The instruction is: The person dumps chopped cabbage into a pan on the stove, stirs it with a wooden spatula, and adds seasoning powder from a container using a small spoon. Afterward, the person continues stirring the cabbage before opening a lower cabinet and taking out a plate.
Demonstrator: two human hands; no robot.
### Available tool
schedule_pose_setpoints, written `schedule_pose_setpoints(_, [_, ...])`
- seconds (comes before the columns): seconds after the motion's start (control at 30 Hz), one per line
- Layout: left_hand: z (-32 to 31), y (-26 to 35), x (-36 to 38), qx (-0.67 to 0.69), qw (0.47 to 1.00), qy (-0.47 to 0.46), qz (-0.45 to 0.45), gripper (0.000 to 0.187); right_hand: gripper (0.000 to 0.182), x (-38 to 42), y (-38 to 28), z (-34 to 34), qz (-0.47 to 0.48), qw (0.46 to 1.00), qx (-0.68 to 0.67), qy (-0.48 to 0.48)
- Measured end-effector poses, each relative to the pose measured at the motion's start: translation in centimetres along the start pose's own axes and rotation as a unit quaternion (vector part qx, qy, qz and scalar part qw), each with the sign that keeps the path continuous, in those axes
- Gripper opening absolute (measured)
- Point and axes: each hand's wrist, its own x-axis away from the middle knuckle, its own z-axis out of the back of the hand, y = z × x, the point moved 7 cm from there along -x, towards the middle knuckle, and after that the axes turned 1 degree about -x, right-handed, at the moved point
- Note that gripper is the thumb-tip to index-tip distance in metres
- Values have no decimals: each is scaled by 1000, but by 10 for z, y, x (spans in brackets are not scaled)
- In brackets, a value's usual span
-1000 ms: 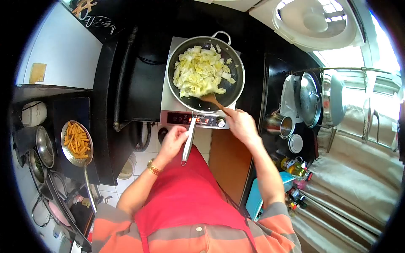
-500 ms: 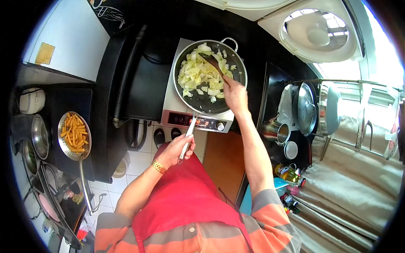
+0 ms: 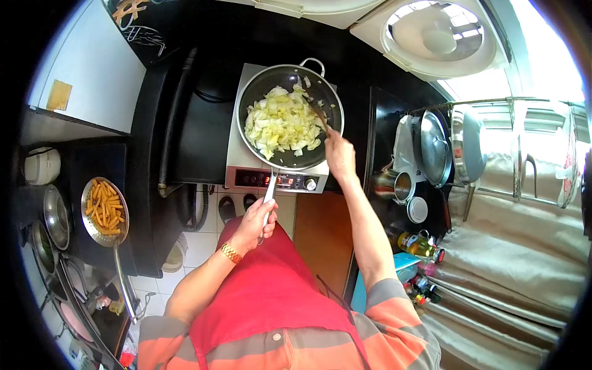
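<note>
My left hand (image 3: 254, 223) is closed round the metal handle of a wide dark pan (image 3: 308, 161). Chopped pale-green cabbage (image 3: 280, 121) lies heaped in the pan's middle and left. In my right hand (image 3: 340, 157) is a wooden spatula (image 3: 319, 113), its blade tilted down at the right side of the pan, beside the cabbage. The pan sits on an induction cooker (image 3: 238, 177) with a lit red display.
At the left, a metal strainer (image 3: 92, 229) holds fried strips (image 3: 105, 207). A steel pot (image 3: 404, 185), a hanging lid (image 3: 435, 148) and a yellow bottle (image 3: 419, 245) are at the right. A dish rack (image 3: 524, 196) stands beyond them.
The spatula has moved from the top of the cabbage to its right side, and my right hand has turned. The cabbage is gathered more toward the middle. The whole view has shifted slightly.
</note>
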Motion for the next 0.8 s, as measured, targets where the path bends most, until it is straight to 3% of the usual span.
schedule_pose_setpoints(0.2, [0,-2,-3,-2,1000,4,3,22,34,8,-6,11,25,998,-49,-20])
schedule_pose_setpoints(0.33, [1,-4,-3,-3,1000,12,7,23,37,-27,-31,1,99,994,15,45])
schedule_pose_setpoints(0.47, [1,-3,-2,-8,1000,7,-1,23,29,-12,-29,-27,72,995,7,-75])
schedule_pose_setpoints(0.6, [0,-2,-2,-10,1000,0,-9,26,36,8,-8,26,84,994,25,-71])
schedule_pose_setpoints(0.7, [-3,0,0,-15,1000,0,-9,26,34,15,-16,98,121,973,167,-101])
schedule_pose_setpoints(0.8, [-1,0,0,-21,1000,5,-6,26,32,19,-21,129,179,929,292,-141])
